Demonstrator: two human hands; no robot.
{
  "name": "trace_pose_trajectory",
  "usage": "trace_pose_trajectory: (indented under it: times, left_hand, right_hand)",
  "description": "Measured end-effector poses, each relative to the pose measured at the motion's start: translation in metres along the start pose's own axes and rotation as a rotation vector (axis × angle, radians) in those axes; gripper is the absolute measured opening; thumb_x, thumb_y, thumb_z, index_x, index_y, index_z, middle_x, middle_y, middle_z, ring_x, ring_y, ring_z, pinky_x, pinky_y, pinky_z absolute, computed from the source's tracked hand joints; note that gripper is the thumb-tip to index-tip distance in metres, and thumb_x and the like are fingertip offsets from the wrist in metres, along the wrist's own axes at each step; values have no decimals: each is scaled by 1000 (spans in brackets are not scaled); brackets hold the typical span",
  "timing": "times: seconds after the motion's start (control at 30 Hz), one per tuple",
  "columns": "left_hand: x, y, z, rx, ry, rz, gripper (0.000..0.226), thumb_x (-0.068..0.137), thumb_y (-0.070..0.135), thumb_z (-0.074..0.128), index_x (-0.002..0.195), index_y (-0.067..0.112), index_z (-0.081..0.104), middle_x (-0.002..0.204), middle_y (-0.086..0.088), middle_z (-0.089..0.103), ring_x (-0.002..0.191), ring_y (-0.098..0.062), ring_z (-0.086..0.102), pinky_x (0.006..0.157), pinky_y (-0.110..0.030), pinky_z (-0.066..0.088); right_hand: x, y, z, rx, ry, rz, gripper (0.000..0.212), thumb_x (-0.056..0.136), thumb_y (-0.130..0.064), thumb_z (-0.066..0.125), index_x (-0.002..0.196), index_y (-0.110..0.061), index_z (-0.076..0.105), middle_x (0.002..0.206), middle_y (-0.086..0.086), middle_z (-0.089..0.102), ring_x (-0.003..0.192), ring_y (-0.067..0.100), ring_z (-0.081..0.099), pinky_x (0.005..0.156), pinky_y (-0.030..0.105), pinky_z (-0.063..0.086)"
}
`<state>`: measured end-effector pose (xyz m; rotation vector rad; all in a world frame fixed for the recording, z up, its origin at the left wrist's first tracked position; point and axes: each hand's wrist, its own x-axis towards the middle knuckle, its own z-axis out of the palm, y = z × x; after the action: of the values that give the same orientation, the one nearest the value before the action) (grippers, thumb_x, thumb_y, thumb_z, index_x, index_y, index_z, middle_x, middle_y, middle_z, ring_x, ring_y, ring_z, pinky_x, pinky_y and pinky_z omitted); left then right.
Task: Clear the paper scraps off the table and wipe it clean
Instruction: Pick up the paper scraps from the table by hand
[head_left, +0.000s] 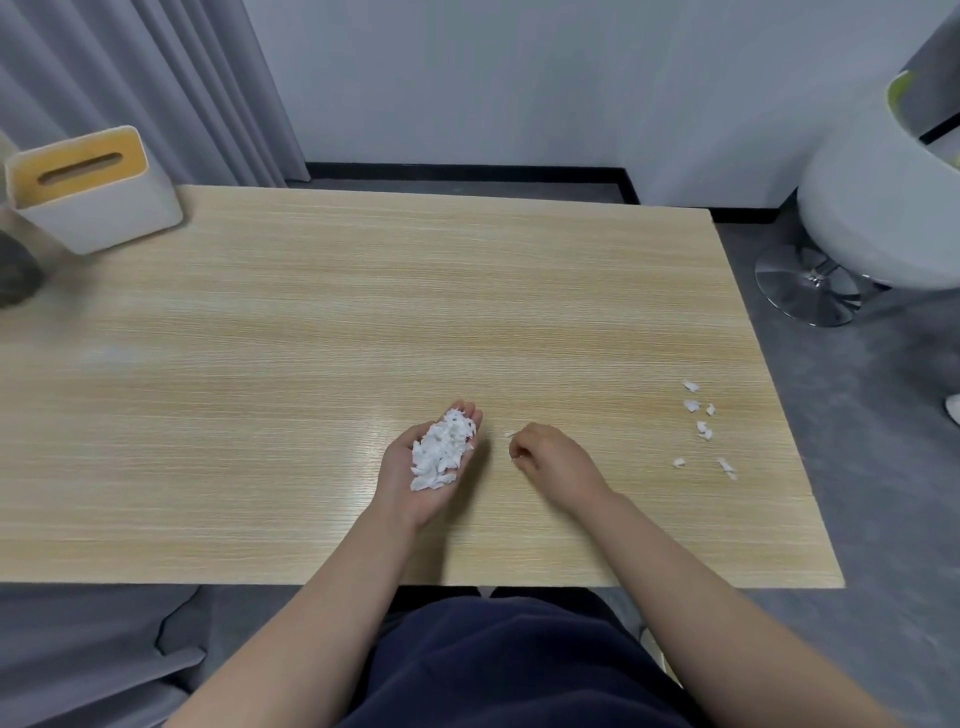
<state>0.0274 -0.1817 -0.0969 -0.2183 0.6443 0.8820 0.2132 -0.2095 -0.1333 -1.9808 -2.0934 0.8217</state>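
Observation:
My left hand (405, 480) lies palm up on the wooden table (311, 312), cupping a heap of white paper scraps (441, 451). Just to its right, my right hand (550, 457) rests knuckles up with its fingers curled and pinched at a tiny white scrap (510, 434) on the tabletop. Several loose scraps (702, 427) lie scattered near the table's right edge, well apart from both hands.
A white tissue box with a yellow slotted lid (88, 192) stands at the far left corner. A dark blurred object (15, 275) sits at the left edge. A white swivel chair (872, 228) stands right of the table. Grey curtains hang behind.

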Motion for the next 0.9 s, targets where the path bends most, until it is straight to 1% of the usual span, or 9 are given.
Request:
trace_pose_trajectory:
  times: [0.1,0.23,0.37,0.43,0.53,0.63,0.7,0.83,0.9]
  left_hand:
    - [0,1,-3,-10,-3,-9,75,35,-20,80,108,-15,63,118,-27,61,97,-41,66,99,-46,45]
    - [0,2,-3,8,-16,-20,70,35,-16,83,103,-14,66,115,-25,64,96,-38,67,87,-45,49]
    - [2,7,-5,3,19,2,67,43,-9,80,108,-11,63,111,-24,65,102,-34,62,75,-37,56]
    - [-2,6,3,87,50,25,63,43,-7,86,103,-8,65,105,-21,67,91,-29,67,59,-31,58]
    - [-1,2,8,206,241,112,29,76,8,67,102,2,58,79,-13,64,57,-17,67,49,-24,55]
    - [3,2,4,113,107,60,72,55,-1,83,120,-3,54,101,-17,67,89,-24,69,75,-28,57]
    - [5,3,2,43,12,3,84,39,-10,87,118,-5,59,116,-17,65,103,-25,66,85,-31,55]
    - [10,2,-5,-49,-20,-67,81,45,-14,83,121,-2,58,117,-15,64,106,-21,64,83,-23,54]
    - [4,1,2,62,63,-20,59,62,-5,77,119,-2,59,105,-13,67,87,-17,66,63,-18,55]
  right_hand:
    - [1,-3,2,-1,4,16,13,92,-11,49,98,-13,60,96,2,58,93,21,54,76,35,45]
    - [1,-15,-6,164,125,38,16,92,-14,56,105,-13,64,98,0,61,86,11,52,81,28,45]
    - [-4,-53,-33,435,318,-75,10,89,-12,63,96,-13,70,89,-7,60,79,5,54,73,12,41]
    - [-7,-72,-42,471,271,-160,10,88,-12,64,95,-13,70,90,-6,62,81,7,54,75,15,42]
    - [-8,-90,-42,392,161,-253,10,87,-10,62,94,-11,70,95,-2,64,86,10,52,79,22,41]
    - [-8,-97,-33,296,132,-273,12,89,-13,60,96,-13,69,102,-1,65,98,14,54,82,31,44]
    - [-7,-99,-29,245,138,-270,15,91,-14,57,99,-12,69,105,0,64,103,15,53,83,35,44]
    - [-5,-96,-27,241,110,-265,18,92,-14,56,101,-10,71,108,1,63,106,16,52,84,34,44]
    - [-4,-91,-27,267,113,-262,17,91,-15,57,101,-12,72,108,0,63,104,16,53,84,35,45]
